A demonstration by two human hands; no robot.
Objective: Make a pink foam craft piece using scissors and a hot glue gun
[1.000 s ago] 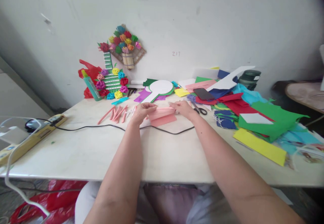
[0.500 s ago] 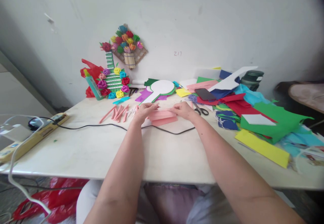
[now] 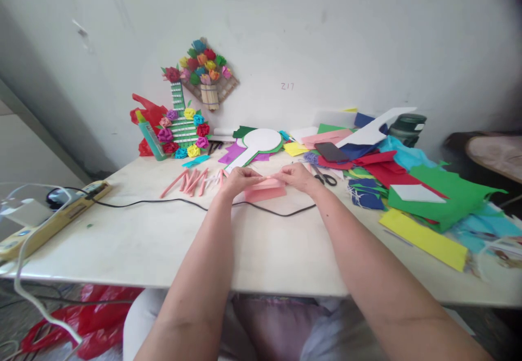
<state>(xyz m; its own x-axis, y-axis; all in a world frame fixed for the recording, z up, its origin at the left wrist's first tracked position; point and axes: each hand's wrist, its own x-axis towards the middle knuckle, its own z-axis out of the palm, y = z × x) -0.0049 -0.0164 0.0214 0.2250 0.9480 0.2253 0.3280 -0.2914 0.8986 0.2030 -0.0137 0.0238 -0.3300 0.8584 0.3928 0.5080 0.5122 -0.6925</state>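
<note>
Between my two hands is a strip of pink paper, its far edge pinched at both ends. My left hand is closed on its left end, and my right hand grips the right end. Another layer of pink paper lies just below, on the table; whether it is a separate piece I cannot tell. Left of my hands lie several rolled pink paper sticks with some small white pieces beside them. Black-handled scissors rest right by my right hand.
A black cable crosses the table from a power strip. Behind stand a glue bottle, a paper-flower guitar and a white round cutout. At right are a phone, coloured sheets and a dark bottle.
My left hand has moved slightly right, closer to my right hand. Less of the upper pink strip shows between my fingers now.
</note>
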